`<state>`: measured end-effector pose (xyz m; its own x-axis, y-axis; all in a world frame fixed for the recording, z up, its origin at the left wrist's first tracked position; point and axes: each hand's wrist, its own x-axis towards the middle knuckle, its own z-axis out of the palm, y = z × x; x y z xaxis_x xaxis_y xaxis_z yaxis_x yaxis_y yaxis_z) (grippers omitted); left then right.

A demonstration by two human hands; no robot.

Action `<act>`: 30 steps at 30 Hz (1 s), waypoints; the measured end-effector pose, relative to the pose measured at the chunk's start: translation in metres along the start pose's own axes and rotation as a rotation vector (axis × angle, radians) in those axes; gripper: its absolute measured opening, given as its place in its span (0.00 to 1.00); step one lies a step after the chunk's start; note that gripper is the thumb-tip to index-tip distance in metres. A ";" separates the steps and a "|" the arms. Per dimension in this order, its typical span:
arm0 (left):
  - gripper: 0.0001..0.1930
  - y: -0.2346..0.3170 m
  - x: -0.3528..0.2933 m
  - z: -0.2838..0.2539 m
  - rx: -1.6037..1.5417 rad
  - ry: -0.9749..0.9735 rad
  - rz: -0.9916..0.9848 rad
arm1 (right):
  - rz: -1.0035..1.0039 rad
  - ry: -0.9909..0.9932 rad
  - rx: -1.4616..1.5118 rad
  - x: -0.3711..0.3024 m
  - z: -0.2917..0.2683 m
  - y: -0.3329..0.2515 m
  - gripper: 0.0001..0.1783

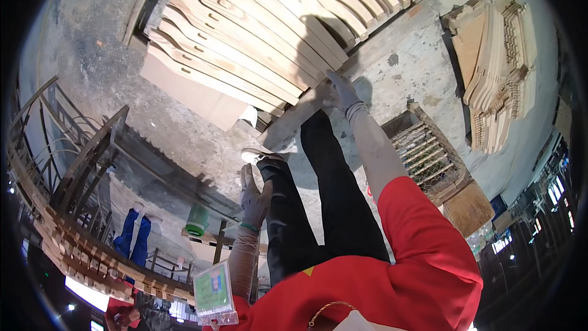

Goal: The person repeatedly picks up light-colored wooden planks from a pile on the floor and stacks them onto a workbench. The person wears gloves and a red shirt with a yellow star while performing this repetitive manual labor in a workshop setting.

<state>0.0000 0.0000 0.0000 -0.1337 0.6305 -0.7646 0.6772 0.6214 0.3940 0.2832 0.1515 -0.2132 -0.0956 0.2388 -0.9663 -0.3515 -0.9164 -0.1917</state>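
Observation:
A stack of pale wooden slats (245,30) lies ahead of me, shaped pieces with wavy edges and short slots. My right hand (343,93), in a light glove, reaches forward by the near end of one slat. Its fingers are apart and nothing shows in them; whether a fingertip touches the wood, I cannot tell. Lower and to the left, my left hand (254,200), also gloved, hangs beside my left leg. Its fingers point forward, stretched out, and it holds nothing.
To the right are a slatted wooden crate (425,150) and a pile of cut wooden pieces (499,67). A metal-framed rack (86,165) stands at left, with a green cylinder (196,219) near it. Cardboard (187,95) lies under the slats' left side. Another person in blue trousers (131,236) is at lower left.

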 end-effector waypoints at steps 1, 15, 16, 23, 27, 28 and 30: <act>0.37 -0.001 -0.012 -0.001 0.026 -0.004 0.007 | 0.037 0.040 0.079 -0.010 0.013 0.008 0.44; 0.29 0.060 0.177 0.053 0.134 0.093 0.576 | -0.306 0.074 0.888 0.073 0.029 0.033 0.25; 0.28 0.083 0.196 0.050 0.224 0.018 0.640 | -0.291 0.076 0.908 0.065 0.028 0.035 0.25; 0.28 0.127 0.266 0.065 -0.423 -0.671 0.940 | -0.149 -0.125 0.868 -0.047 0.066 0.017 0.14; 0.28 0.139 0.272 0.053 -0.078 -0.517 1.350 | -0.269 -0.170 0.623 -0.097 0.079 -0.004 0.11; 0.28 0.165 0.264 0.035 0.478 -0.340 1.517 | -0.349 -0.127 0.527 -0.112 0.080 -0.012 0.11; 0.29 0.203 0.242 -0.006 0.845 -0.174 1.689 | -0.603 0.042 -0.039 -0.146 0.077 -0.026 0.13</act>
<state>0.1008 0.2819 -0.1016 0.9844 0.1704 0.0438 0.1384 -0.9038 0.4049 0.2343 0.1657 -0.0536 0.1471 0.7074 -0.6914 -0.2981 -0.6348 -0.7129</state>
